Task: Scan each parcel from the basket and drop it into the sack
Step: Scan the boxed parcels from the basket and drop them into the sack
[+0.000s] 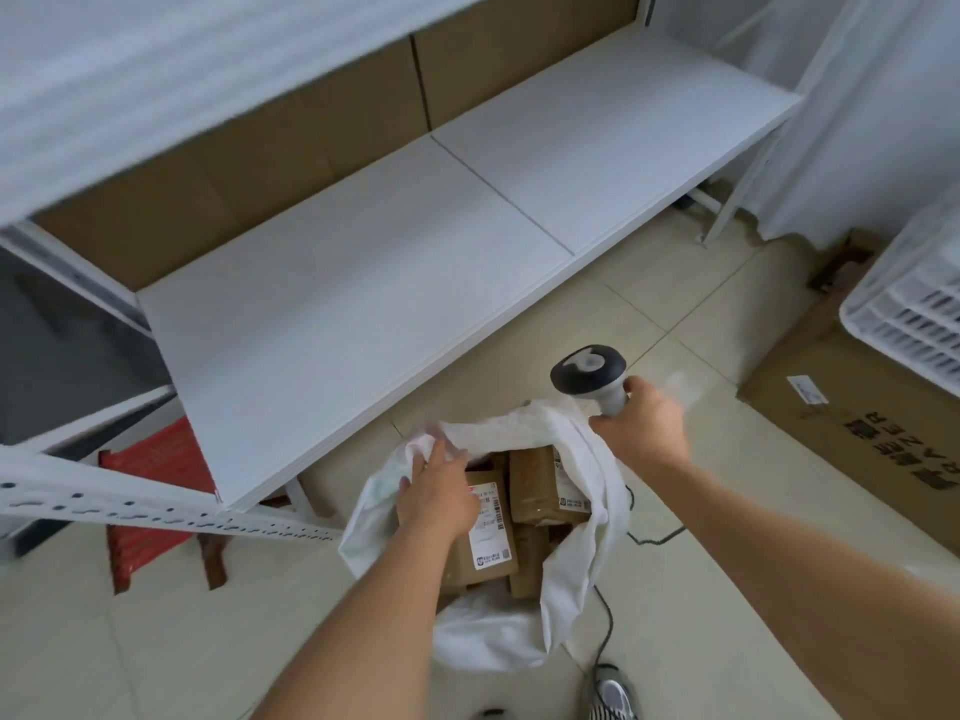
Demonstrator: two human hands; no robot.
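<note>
Cable trails over the floor tiles beside the white sack, its end cut off below. Brown parcels lie inside the sack, partly hidden by its folds. The left hand holds the sack's rim, fingers blurred. The right hand is wrapped round the scanner. Farther off, a red basket sits half-hidden under the white shelf.

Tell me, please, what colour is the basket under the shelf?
Red, a slatted plastic basket on the floor, seen in the head view.
</note>
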